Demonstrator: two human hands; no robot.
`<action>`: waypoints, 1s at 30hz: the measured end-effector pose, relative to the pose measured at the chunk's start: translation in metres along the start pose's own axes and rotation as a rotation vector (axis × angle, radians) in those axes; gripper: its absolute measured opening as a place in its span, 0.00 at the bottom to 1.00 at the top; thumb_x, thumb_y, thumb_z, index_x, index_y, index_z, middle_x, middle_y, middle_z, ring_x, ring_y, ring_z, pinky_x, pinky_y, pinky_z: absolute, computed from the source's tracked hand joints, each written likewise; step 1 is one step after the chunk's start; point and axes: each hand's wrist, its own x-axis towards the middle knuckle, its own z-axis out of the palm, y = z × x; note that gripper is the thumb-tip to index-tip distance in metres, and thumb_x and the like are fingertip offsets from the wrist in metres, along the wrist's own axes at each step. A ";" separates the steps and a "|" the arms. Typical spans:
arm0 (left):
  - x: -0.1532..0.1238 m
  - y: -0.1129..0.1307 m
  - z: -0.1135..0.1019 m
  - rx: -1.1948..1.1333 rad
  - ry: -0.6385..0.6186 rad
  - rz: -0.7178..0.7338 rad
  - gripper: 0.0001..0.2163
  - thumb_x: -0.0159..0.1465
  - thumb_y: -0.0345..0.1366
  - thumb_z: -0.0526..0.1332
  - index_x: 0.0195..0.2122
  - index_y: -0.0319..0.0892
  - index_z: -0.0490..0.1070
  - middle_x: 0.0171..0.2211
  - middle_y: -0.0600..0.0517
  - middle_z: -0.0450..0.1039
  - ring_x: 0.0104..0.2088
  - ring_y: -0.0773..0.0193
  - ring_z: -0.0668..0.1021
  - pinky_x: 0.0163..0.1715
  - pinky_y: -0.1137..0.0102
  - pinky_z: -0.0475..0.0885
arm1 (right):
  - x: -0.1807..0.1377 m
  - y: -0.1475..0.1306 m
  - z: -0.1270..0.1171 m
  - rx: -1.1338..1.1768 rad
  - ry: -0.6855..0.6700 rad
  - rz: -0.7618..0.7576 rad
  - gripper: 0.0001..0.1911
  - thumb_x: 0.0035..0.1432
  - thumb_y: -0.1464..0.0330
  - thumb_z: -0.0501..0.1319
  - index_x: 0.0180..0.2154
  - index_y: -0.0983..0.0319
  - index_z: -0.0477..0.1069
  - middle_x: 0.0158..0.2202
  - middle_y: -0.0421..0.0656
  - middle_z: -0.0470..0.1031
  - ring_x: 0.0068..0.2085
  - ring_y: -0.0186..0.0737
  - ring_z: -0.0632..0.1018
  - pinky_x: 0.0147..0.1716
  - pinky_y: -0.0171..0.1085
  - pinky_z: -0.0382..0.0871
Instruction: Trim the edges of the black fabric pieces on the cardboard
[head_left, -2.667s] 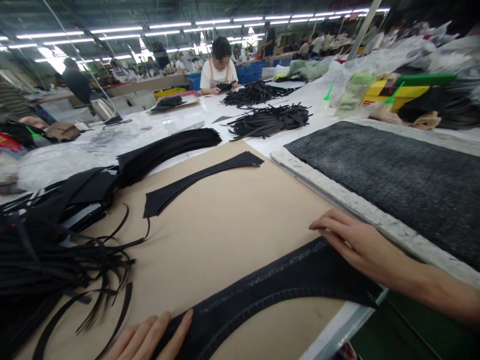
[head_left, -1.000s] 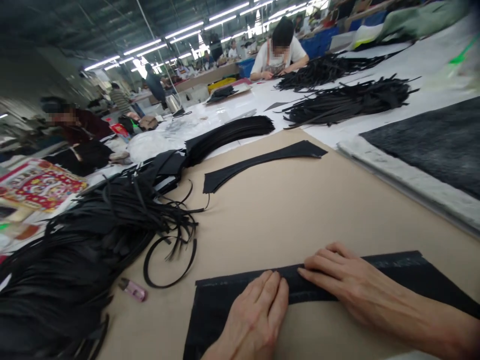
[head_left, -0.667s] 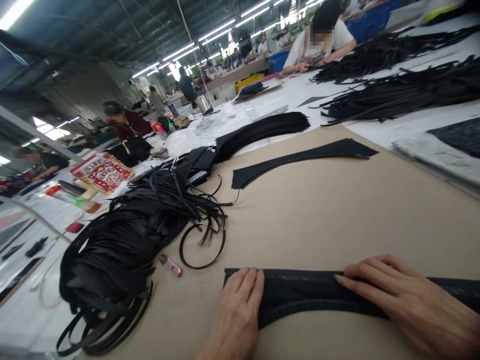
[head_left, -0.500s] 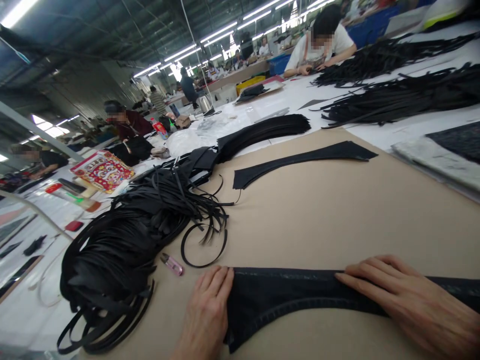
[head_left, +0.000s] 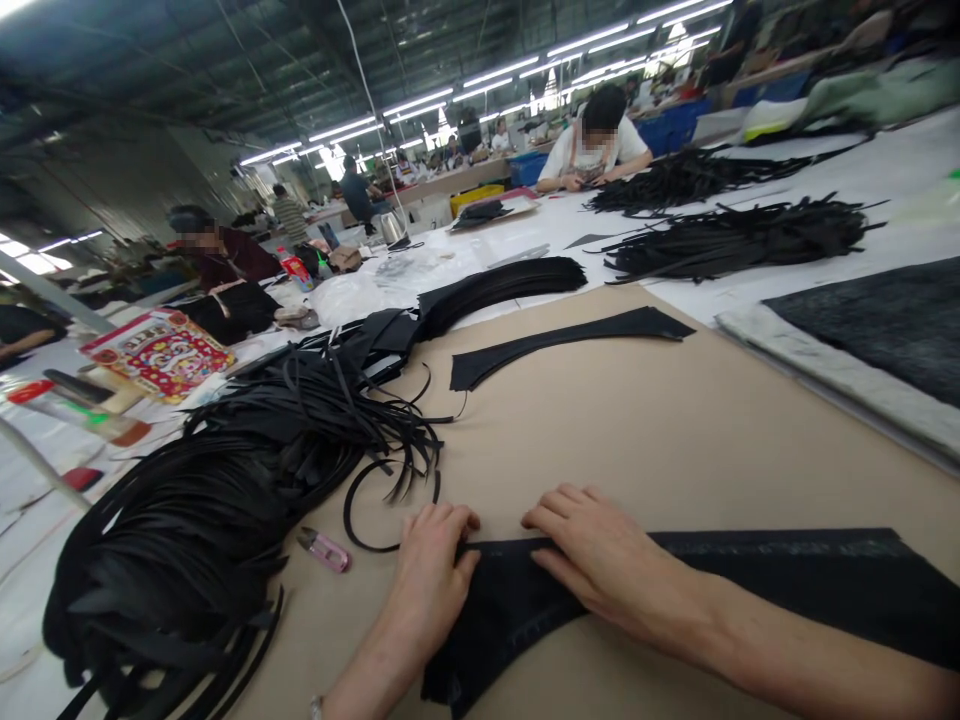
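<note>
A long curved piece of black fabric (head_left: 757, 590) lies on the brown cardboard sheet (head_left: 645, 430) in front of me. My left hand (head_left: 433, 575) rests on its left end with the fingers curled down onto the edge. My right hand (head_left: 600, 560) lies flat on the fabric just to the right, fingers stretched toward the left hand. Both hands press the cloth near its top edge.
A big heap of black strips (head_left: 217, 500) lies at the left, with a small pink clipper (head_left: 322, 548) beside it. Another curved black piece (head_left: 562, 335) and a stack (head_left: 495, 285) lie farther back. A grey mat (head_left: 877, 330) is at the right. Other people sit at the tables.
My right hand has slid left along the fabric until it is close to the left hand. The left hand's fingers have curled at the fabric's end. The view has shifted slightly.
</note>
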 end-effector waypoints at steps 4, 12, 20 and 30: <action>0.003 -0.002 -0.002 -0.003 -0.012 0.025 0.09 0.56 0.23 0.58 0.33 0.45 0.70 0.32 0.55 0.71 0.40 0.59 0.70 0.43 0.59 0.58 | 0.019 -0.018 0.015 -0.069 -0.055 0.070 0.06 0.61 0.74 0.62 0.42 0.63 0.70 0.43 0.46 0.69 0.46 0.50 0.69 0.49 0.50 0.61; 0.005 -0.002 -0.002 -0.013 -0.007 0.057 0.08 0.55 0.22 0.56 0.29 0.43 0.67 0.34 0.55 0.71 0.42 0.58 0.72 0.43 0.60 0.59 | 0.028 -0.020 0.014 -0.038 -0.093 0.111 0.07 0.59 0.77 0.58 0.39 0.64 0.71 0.42 0.47 0.69 0.46 0.49 0.69 0.48 0.49 0.60; 0.000 -0.018 -0.005 -0.053 -0.029 0.173 0.10 0.60 0.24 0.55 0.35 0.46 0.72 0.35 0.54 0.74 0.42 0.60 0.74 0.47 0.60 0.62 | 0.027 -0.005 0.014 0.145 -0.073 0.010 0.09 0.59 0.79 0.59 0.38 0.62 0.72 0.36 0.42 0.73 0.41 0.42 0.72 0.42 0.39 0.58; -0.006 -0.038 0.003 0.140 0.137 0.434 0.10 0.66 0.27 0.53 0.37 0.46 0.72 0.34 0.54 0.73 0.39 0.62 0.73 0.44 0.62 0.63 | 0.020 0.003 0.029 0.025 0.030 -0.158 0.07 0.64 0.78 0.58 0.34 0.63 0.69 0.36 0.42 0.69 0.40 0.40 0.68 0.40 0.38 0.58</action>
